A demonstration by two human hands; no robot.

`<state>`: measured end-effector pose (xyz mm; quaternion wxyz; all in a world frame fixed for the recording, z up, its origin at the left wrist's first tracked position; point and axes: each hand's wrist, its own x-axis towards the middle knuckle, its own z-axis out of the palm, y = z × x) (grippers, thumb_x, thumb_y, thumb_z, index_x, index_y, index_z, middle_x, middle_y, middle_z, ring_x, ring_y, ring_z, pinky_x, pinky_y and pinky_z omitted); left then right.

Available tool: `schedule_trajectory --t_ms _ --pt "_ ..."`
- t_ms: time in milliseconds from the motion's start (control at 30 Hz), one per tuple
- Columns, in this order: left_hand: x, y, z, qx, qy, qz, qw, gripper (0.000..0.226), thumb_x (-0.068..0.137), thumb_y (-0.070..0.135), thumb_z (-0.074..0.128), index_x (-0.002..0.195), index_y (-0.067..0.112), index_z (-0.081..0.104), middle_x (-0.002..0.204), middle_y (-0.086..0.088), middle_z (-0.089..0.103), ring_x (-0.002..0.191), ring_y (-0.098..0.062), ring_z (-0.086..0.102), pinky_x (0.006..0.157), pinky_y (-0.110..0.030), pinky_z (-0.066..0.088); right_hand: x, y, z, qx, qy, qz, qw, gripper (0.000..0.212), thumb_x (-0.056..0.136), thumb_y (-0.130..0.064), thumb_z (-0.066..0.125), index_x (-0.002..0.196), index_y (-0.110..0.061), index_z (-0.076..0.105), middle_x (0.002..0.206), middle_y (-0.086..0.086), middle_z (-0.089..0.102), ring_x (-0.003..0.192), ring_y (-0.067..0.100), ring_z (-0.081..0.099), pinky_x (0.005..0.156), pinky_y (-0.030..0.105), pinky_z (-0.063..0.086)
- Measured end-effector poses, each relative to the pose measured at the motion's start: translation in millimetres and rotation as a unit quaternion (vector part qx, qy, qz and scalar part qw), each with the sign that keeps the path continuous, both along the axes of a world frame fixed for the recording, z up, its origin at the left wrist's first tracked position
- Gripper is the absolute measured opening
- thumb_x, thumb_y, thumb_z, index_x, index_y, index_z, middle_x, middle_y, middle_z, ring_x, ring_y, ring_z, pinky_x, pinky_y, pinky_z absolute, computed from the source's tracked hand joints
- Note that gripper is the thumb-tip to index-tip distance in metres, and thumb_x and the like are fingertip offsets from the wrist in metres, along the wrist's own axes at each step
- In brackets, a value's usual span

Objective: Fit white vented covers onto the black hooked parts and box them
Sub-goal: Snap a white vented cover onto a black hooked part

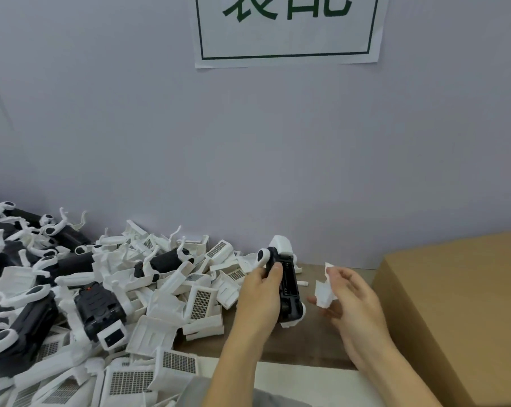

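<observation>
My left hand (261,292) grips a black hooked part (289,286) at the table's middle, thumb across its dark body; white pieces show at its top and bottom ends. My right hand (349,301) holds a white vented cover (324,290) just right of that part, a short gap between them. A heap of loose white vented covers (175,362) and black hooked parts (98,309) fills the left half of the table.
A brown cardboard box (454,312) stands at the right, close to my right forearm. A grey wall with a green-bordered paper sign (286,30) rises behind the brown table (301,345). A small white scrap (302,283) lies near the held part.
</observation>
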<state>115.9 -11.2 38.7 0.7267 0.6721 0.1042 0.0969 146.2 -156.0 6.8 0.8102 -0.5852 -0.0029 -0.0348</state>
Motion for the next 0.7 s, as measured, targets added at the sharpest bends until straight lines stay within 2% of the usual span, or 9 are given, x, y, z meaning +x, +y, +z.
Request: schedule_trajectory --t_ms 67,133,200,267,367,500,567,633,700 --pt "1.2 -5.7 -2.7 0.0 -0.01 0.005 1.0 0.021 0.105 0.027 0.05 0.097 0.022 0.069 0.069 0.011 0.074 0.062 0.002 0.069 0.05 -0.011 0.048 -2.3 1.4 -0.1 -0.082 -0.047 -0.054 0.994 0.01 0.095 -0.021 0.065 0.103 -0.027 0.063 0.114 -0.002 0.067 0.084 0.024 0.075 0.073 0.038 0.057" --pt "1.2 -10.6 -5.1 -0.003 -0.027 0.015 1.0 0.019 0.105 0.025 0.05 0.1 0.023 0.069 0.079 0.007 0.076 0.072 -0.002 0.071 0.056 -0.015 0.053 -5.9 2.5 -0.2 -0.113 -0.097 -0.058 0.987 0.033 0.092 -0.014 0.069 0.114 -0.035 0.056 0.122 -0.01 0.061 0.085 0.016 0.074 0.073 0.028 0.058" --pt "1.7 -14.8 -8.3 0.002 -0.043 0.029 0.999 0.019 0.104 0.026 0.05 0.104 0.023 0.069 0.096 -0.002 0.075 0.089 -0.012 0.071 0.073 -0.024 0.057 -9.2 5.3 -0.5 -0.12 -0.131 -0.035 0.983 0.051 0.088 -0.009 0.073 0.125 -0.036 0.051 0.123 -0.016 0.059 0.09 0.009 0.073 0.07 0.018 0.056" --pt "1.2 -18.6 -10.8 0.001 -0.061 0.041 0.997 0.021 0.105 0.027 0.049 0.109 0.02 0.069 0.102 -0.002 0.073 0.097 -0.016 0.069 0.08 -0.026 0.054 -11.4 10.7 -2.0 -0.157 -0.158 -0.013 0.975 0.055 0.084 -0.009 0.077 0.123 -0.039 0.053 0.117 -0.018 0.063 0.093 0.002 0.07 0.071 0.014 0.054" --pt "1.1 -21.8 -12.4 -0.012 -0.068 0.042 0.997 0.024 0.106 0.028 0.045 0.111 0.023 0.068 0.103 0.003 0.074 0.1 -0.013 0.069 0.085 -0.027 0.053 -14.0 18.1 -3.3 -0.243 -0.181 -0.014 0.953 0.051 0.082 -0.017 0.08 0.115 -0.047 0.057 0.11 -0.019 0.067 0.101 0.001 0.066 0.078 0.018 0.055" --pt "1.7 -25.6 -15.6 0.002 -0.075 0.027 0.997 0.027 0.107 0.026 0.042 0.111 0.027 0.069 0.097 0.016 0.075 0.095 0.006 0.067 0.076 -0.009 0.048 -13.8 18.3 -1.3 -0.29 -0.176 -0.051 0.939 0.054 0.086 -0.028 0.077 0.134 -0.035 0.055 0.118 -0.015 0.063 0.11 0.003 0.06 0.086 0.024 0.056" --pt "3.4 -28.4 -18.2 0.017 -0.083 0.007 0.996 0.028 0.107 0.025 0.042 0.113 0.023 0.069 0.103 0.009 0.075 0.101 0.0 0.067 0.084 -0.013 0.049 -14.2 18.2 1.5 -0.281 -0.176 -0.073 0.941 0.054 0.086 -0.032 0.076 0.136 -0.032 0.054 0.117 -0.015 0.064 0.106 0.002 0.062 0.082 0.023 0.057" --pt "3.7 -31.8 -19.7 0.03 -0.09 -0.009 0.995 0.029 0.108 0.025 0.041 0.114 0.018 0.069 0.108 0.002 0.075 0.107 -0.01 0.068 0.094 -0.025 0.052 -15.4 18.4 3.5 -0.281 -0.182 -0.096 0.937 0.055 0.086 -0.037 0.074 0.137 -0.031 0.054 0.116 -0.013 0.064 0.104 0.003 0.063 0.081 0.026 0.059" --pt "3.8 -33.5 -21.3 0.023 -0.098 -0.017 0.995 0.028 0.108 0.025 0.041 0.115 0.019 0.068 0.108 0.002 0.075 0.105 -0.01 0.069 0.097 -0.032 0.053 -16.6 18.9 4.0 -0.297 -0.192 -0.104 0.93 0.053 0.087 -0.039 0.072 0.136 -0.031 0.054 0.116 -0.014 0.064 0.104 0.004 0.062 0.083 0.028 0.058"
